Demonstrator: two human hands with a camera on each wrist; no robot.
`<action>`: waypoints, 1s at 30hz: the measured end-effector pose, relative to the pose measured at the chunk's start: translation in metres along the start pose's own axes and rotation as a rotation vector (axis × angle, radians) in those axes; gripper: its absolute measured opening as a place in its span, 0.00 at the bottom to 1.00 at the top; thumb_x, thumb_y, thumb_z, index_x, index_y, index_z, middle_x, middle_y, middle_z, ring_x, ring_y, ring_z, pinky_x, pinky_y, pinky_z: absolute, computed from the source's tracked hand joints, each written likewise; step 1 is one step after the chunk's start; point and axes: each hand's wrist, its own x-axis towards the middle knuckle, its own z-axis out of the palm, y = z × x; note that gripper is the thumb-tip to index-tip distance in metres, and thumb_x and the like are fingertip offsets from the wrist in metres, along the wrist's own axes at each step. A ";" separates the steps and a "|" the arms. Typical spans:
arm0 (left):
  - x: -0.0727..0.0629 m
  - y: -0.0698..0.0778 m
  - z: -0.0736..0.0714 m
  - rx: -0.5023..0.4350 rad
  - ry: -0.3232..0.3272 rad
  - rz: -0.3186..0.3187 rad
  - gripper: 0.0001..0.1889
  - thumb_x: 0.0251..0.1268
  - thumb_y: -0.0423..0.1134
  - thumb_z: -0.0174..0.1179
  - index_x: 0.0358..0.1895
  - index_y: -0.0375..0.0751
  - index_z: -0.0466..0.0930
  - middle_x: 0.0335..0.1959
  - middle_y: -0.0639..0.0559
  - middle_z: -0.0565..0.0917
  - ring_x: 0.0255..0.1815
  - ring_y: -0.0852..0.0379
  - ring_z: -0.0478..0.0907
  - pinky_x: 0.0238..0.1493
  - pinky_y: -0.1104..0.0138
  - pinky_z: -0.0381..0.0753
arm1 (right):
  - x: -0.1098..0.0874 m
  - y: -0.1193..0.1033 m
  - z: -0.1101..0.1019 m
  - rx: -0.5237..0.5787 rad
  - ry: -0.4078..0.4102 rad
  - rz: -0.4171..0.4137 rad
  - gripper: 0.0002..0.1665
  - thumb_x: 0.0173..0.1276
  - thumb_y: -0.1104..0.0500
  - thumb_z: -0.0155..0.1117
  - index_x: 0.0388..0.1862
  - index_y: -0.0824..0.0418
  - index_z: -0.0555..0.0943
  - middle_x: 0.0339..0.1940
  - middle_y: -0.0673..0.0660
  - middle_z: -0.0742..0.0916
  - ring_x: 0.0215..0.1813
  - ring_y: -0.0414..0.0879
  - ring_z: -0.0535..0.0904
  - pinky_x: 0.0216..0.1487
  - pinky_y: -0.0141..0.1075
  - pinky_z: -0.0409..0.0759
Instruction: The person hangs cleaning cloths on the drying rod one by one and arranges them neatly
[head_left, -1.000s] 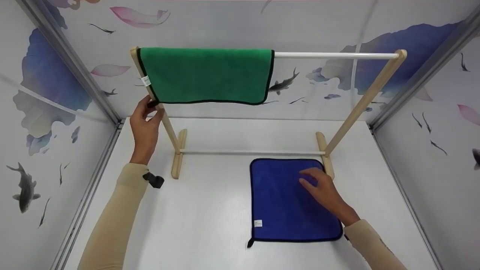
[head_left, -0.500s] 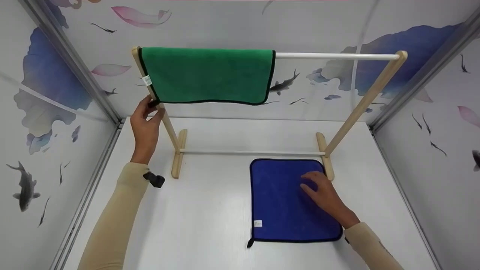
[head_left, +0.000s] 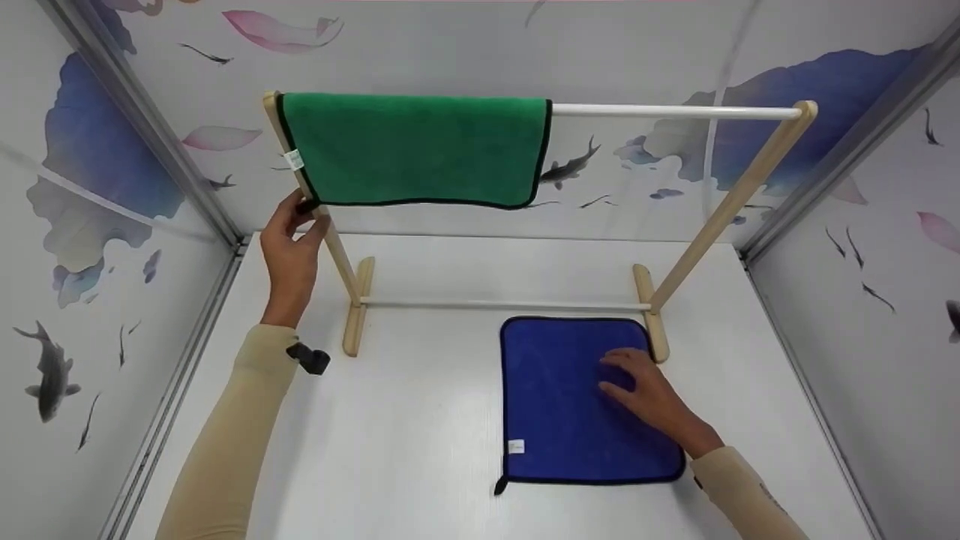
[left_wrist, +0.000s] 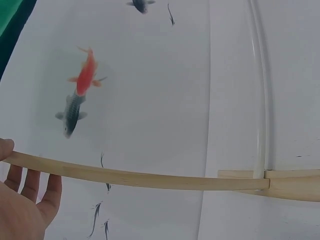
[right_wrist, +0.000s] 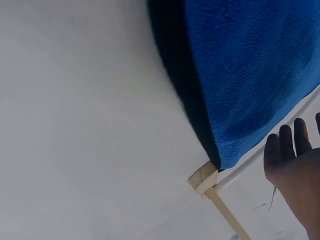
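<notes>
My left hand (head_left: 291,259) pinches the left wooden post (left_wrist: 130,176) of a towel rack between thumb and fingers, near the lower left corner of a green towel (head_left: 412,150). That towel has a black border and a white tag, and hangs folded over the left part of the white top rail (head_left: 675,112). Over a blue towel (head_left: 555,397) spread flat on the table, my right hand (head_left: 649,394) hovers with loosely bent fingers and nothing between them. In the right wrist view the same hand (right_wrist: 295,170) shows its fingers apart from the cloth.
A lower white rod (head_left: 502,305) joins the rack's two wooden feet, and the blue towel's upper right corner lies by the right foot (head_left: 649,315). Behind the white table (head_left: 420,420) rises a printed back wall, with side walls left and right.
My right hand has shifted slightly down over the blue towel, toward me. The left hand, the rack and both towels stay where they were.
</notes>
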 end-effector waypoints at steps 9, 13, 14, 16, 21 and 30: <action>0.000 0.001 0.000 0.013 -0.003 -0.021 0.25 0.79 0.23 0.63 0.76 0.30 0.77 0.59 0.43 0.85 0.60 0.51 0.81 0.64 0.64 0.82 | -0.006 0.009 -0.001 0.019 -0.076 -0.008 0.30 0.68 0.59 0.85 0.67 0.65 0.86 0.70 0.61 0.81 0.74 0.61 0.75 0.75 0.49 0.73; 0.000 0.003 -0.001 0.015 -0.014 -0.035 0.26 0.80 0.23 0.63 0.77 0.31 0.76 0.60 0.41 0.84 0.61 0.51 0.81 0.64 0.65 0.81 | -0.008 0.013 -0.003 0.030 -0.088 -0.044 0.32 0.67 0.58 0.86 0.67 0.65 0.86 0.72 0.64 0.80 0.75 0.64 0.73 0.77 0.36 0.66; 0.000 0.003 -0.001 0.018 -0.015 -0.037 0.26 0.80 0.23 0.63 0.77 0.31 0.76 0.61 0.41 0.84 0.61 0.51 0.80 0.64 0.66 0.81 | -0.008 0.014 -0.004 0.028 -0.092 -0.056 0.33 0.67 0.57 0.86 0.67 0.65 0.86 0.73 0.65 0.80 0.75 0.65 0.72 0.77 0.37 0.66; 0.000 0.003 -0.001 0.020 -0.018 -0.039 0.25 0.80 0.23 0.63 0.77 0.31 0.77 0.61 0.40 0.84 0.61 0.51 0.80 0.63 0.67 0.81 | -0.008 0.016 -0.005 0.014 -0.101 -0.073 0.33 0.66 0.56 0.86 0.67 0.64 0.86 0.73 0.66 0.80 0.76 0.66 0.71 0.78 0.45 0.67; 0.001 0.003 -0.001 0.019 -0.015 -0.033 0.25 0.80 0.23 0.63 0.77 0.31 0.77 0.61 0.40 0.84 0.62 0.48 0.81 0.64 0.66 0.82 | -0.008 0.021 -0.006 0.021 -0.140 -0.078 0.37 0.63 0.52 0.89 0.68 0.62 0.87 0.77 0.67 0.78 0.79 0.69 0.67 0.73 0.69 0.68; 0.000 0.002 0.000 0.011 -0.010 -0.041 0.25 0.79 0.23 0.63 0.76 0.31 0.77 0.61 0.41 0.84 0.61 0.51 0.81 0.64 0.64 0.82 | -0.008 0.032 -0.006 0.076 -0.178 -0.058 0.41 0.60 0.49 0.90 0.70 0.61 0.87 0.81 0.67 0.76 0.82 0.72 0.59 0.75 0.76 0.61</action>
